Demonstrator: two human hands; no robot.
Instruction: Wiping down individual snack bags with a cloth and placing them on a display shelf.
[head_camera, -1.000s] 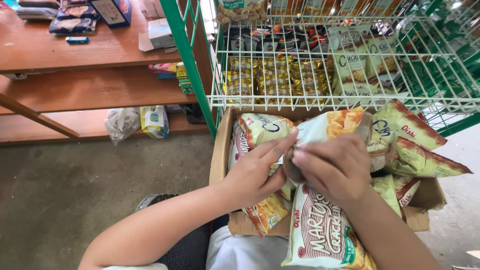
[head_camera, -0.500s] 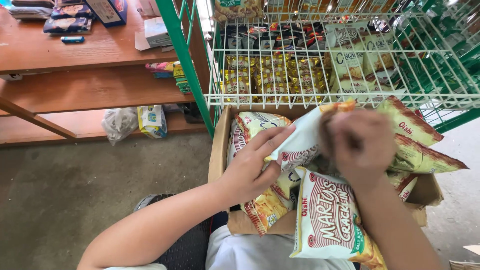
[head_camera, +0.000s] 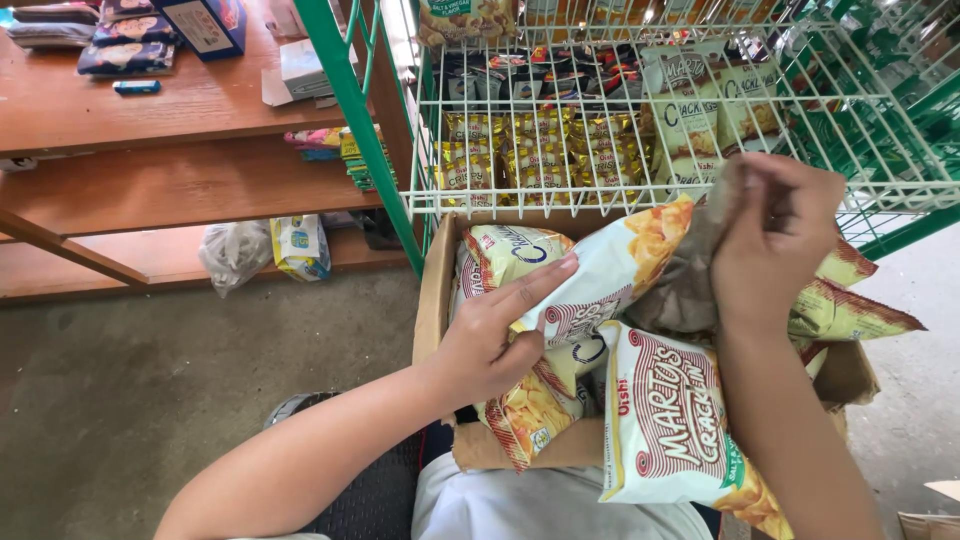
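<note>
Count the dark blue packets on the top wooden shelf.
2: one dark blue packet lies at the shelf's left end, another just behind it at the frame's top edge. More may be hidden beyond the frame.
</note>
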